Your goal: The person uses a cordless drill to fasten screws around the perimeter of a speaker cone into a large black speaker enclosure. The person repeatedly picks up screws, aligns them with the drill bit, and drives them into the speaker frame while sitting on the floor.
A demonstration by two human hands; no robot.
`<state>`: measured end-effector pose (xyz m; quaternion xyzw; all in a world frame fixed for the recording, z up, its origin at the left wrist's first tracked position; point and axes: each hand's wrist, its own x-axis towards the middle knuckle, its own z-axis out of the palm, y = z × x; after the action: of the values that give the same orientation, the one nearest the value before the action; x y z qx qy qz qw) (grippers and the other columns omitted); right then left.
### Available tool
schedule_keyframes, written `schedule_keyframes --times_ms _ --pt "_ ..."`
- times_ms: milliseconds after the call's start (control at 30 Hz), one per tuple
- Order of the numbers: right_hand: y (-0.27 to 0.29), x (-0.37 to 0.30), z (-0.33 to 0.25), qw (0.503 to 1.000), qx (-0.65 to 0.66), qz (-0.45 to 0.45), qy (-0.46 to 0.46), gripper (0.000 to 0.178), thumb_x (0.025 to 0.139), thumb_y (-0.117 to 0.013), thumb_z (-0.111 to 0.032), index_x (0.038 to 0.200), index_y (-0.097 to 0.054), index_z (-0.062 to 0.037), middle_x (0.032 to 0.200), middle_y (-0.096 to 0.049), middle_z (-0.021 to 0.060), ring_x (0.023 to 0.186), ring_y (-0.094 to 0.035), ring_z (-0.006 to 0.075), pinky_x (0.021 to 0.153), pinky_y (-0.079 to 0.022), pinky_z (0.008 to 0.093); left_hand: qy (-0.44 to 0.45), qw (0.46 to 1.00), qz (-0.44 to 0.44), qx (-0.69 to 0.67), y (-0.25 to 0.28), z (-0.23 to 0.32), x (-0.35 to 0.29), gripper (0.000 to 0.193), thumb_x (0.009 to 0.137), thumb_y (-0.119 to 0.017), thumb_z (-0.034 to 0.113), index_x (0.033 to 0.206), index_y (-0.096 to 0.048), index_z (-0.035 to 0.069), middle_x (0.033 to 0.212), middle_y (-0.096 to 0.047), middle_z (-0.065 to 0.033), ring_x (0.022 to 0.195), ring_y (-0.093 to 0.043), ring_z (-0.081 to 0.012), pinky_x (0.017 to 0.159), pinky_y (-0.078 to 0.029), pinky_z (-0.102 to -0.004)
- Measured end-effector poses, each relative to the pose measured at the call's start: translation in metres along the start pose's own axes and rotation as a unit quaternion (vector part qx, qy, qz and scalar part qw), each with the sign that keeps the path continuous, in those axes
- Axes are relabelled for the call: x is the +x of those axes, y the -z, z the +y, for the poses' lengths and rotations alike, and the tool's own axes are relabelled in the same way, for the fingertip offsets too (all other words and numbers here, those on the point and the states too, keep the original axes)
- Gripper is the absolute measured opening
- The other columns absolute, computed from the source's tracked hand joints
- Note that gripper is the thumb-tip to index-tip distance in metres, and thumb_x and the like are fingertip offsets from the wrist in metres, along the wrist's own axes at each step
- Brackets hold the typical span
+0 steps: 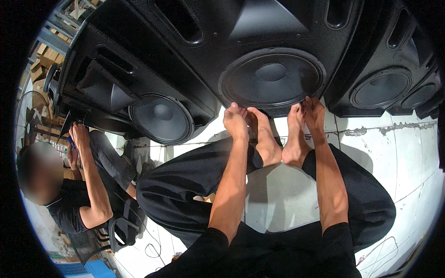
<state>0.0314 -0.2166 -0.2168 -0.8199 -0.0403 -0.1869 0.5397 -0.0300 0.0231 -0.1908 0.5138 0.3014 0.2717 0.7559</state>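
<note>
A large black loudspeaker cabinet [194,60] stands in front of me with a round woofer [259,88] in its lower part. At the woofer's lower left rim is my left hand [236,123], its fingers curled in and the thumb upward. My right hand [315,115] is closed at the lower right rim, fingertips against the edge. What lies behind the fingers of both hands is hidden. My bare feet [268,141] rest on the floor between the hands, close under the cabinet.
More black loudspeakers stand left [162,118] and right [380,90]. At the left a person [92,204] sits on a chair, hands raised to a speaker part. Cardboard boxes [48,58] are stacked behind. A thin cable [153,250] lies on the white tiled floor [371,153].
</note>
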Motion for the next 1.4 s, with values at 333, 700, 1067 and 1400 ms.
schedule_keyframes --times_ms 333,700,1067,1400 --pt "0.068 -0.010 -0.027 0.994 -0.104 0.015 0.020 0.021 0.092 -0.061 -0.017 0.097 -0.068 0.0023 0.089 -0.069 0.0194 0.085 -0.067 0.0319 0.073 -0.050 0.0369 -0.072 0.991 0.012 0.114 0.015 0.027 -0.014 0.029 0.097 -0.057 0.021 0.115 -0.057 -0.002 0.104 -0.063 -0.0110 0.088 -0.059 -0.0151 0.078 -0.047 -0.0286" --pt "0.137 -0.093 -0.106 0.996 -0.023 -0.086 0.032 0.023 0.088 -0.063 -0.014 0.107 -0.066 0.0001 0.099 -0.068 0.0176 0.088 -0.067 0.0294 0.078 -0.051 0.0359 -0.357 0.906 -0.006 0.228 0.192 0.316 -0.120 0.027 0.095 -0.061 0.022 0.103 -0.066 -0.003 0.090 -0.069 -0.0111 0.077 -0.065 -0.0141 0.071 -0.053 -0.0267" --pt "0.029 -0.113 -0.122 0.980 -0.037 -0.191 0.040 0.027 0.087 -0.064 -0.014 0.109 -0.064 0.0002 0.102 -0.067 0.0185 0.088 -0.067 0.0310 0.077 -0.052 0.0366 -0.122 0.638 -0.254 0.717 0.375 0.122 -0.134 0.014 0.078 -0.061 0.008 0.082 -0.070 -0.002 0.080 -0.068 -0.0229 0.081 -0.069 -0.0368 0.071 -0.056 -0.0435" --pt "0.008 -0.115 -0.129 0.979 -0.040 -0.197 0.044 0.030 0.085 -0.064 -0.014 0.112 -0.062 0.0002 0.105 -0.066 0.0194 0.088 -0.067 0.0325 0.076 -0.052 0.0373 -0.020 0.629 -0.120 0.768 0.353 0.070 -0.109 0.026 0.086 -0.052 0.015 0.093 -0.073 0.002 0.090 -0.071 -0.0174 0.086 -0.071 -0.0294 0.073 -0.057 -0.0374"
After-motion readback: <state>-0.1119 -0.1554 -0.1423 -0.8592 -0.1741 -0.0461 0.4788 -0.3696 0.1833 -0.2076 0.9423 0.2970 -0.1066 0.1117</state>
